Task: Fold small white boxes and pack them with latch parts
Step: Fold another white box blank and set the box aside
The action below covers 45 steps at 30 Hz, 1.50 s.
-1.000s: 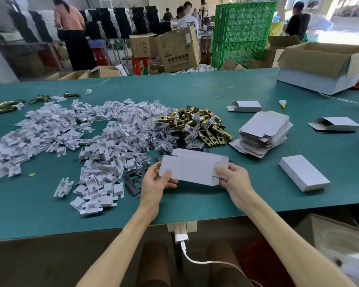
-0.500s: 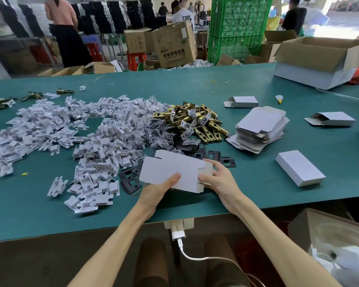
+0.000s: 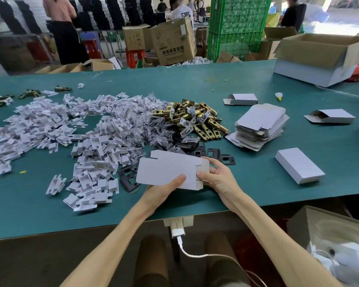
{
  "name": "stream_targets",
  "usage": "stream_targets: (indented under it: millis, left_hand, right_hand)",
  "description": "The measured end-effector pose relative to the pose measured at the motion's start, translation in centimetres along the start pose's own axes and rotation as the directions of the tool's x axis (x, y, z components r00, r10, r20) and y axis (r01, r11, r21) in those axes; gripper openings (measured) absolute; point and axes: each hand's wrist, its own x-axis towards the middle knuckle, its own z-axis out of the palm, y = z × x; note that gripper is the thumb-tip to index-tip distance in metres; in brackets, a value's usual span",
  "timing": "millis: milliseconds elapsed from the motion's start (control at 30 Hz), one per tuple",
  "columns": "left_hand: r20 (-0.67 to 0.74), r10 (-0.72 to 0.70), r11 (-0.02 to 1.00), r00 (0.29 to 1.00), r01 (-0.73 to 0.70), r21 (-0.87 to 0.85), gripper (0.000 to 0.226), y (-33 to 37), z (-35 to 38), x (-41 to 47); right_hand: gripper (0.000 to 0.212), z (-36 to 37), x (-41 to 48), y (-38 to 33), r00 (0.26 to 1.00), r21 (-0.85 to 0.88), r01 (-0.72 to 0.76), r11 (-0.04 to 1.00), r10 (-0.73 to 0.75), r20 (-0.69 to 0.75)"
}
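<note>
White card box blank (image 3: 166,172) flat and unfolded, held low over the near edge of the green table (image 3: 247,83), pinched at both ends. Left hand (image 3: 162,193): thumb on the top face, fingers underneath, gripping the near-left part. Right hand (image 3: 218,179): thumb and fingers curled round the right end, at the flaps.

Just past the right fingertips, black strike plates (image 3: 212,152) flat on the table; more poking out under the blank's left edge. Further ahead of both hands, pile of brass latches (image 3: 195,119). Left of the left hand, wide heap of white card inserts (image 3: 91,146); clear bagged small parts (image 3: 147,129) between that heap and the latches, contents unreadable. Right of the right hand, well apart, closed white box (image 3: 298,168). Ahead of it, stack of flat blanks (image 3: 259,125). Beyond the stack, two part-folded boxes (image 3: 241,99) with open ends, apart from each other.
</note>
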Motion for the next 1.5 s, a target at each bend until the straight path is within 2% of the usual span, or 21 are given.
stream_targets:
  millis: [400, 567, 700, 800, 967, 1167, 1300, 1500]
  left_hand:
    - [0.050, -0.019, 0.997, 0.999, 0.015, 0.071, 0.056, 0.4, 0.0, -0.3]
    - [0.076, -0.057, 0.995, 0.995, 0.050, 0.087, 0.081, 1.1, -0.6, -0.9]
    - [0.234, -0.151, 0.982, 0.960, 0.119, 0.148, 0.067, 1.2, -2.3, -0.9]
    - [0.237, -0.172, 0.977, 0.956, 0.136, 0.163, 0.064, 1.1, -3.4, -0.5]
    - [0.197, -0.088, 0.992, 0.976, 0.068, 0.109, 0.064, 0.5, -3.7, 0.2]
    - [0.234, 0.043, 0.992, 0.971, -0.069, 0.102, 0.072, 0.5, -2.9, 0.2]
    - [0.230, 0.095, 0.987, 0.969, -0.122, 0.104, 0.049, 0.5, -2.7, 0.0]
    - [0.228, 0.153, 0.980, 0.961, -0.177, 0.087, 0.043, 1.0, -2.4, -0.4]
  right_hand:
    - [0.047, 0.2, -0.2, 0.1, 1.000, 0.049, 0.015, 0.999, -0.016, 0.020]
    - [0.045, 0.2, 0.0, 0.1, 1.000, 0.050, -0.009, 0.999, 0.009, 0.004]
    - [0.039, 0.6, 0.5, -0.1, 0.999, -0.009, -0.028, 1.000, 0.028, 0.027]
    - [0.038, 0.6, 0.7, -0.4, 0.997, -0.020, -0.073, 0.997, 0.073, 0.024]
    - [0.043, 0.5, 0.9, -0.8, 0.991, -0.052, -0.128, 0.990, 0.129, 0.028]
    - [0.048, 0.5, 1.1, -1.1, 0.985, -0.143, -0.163, 0.976, 0.170, 0.038]
    - [0.052, 0.7, 0.9, -0.9, 0.987, -0.211, -0.150, 0.966, 0.160, 0.031]
    - [0.050, 1.2, 0.7, -0.7, 0.992, -0.257, -0.118, 0.959, 0.123, 0.004]
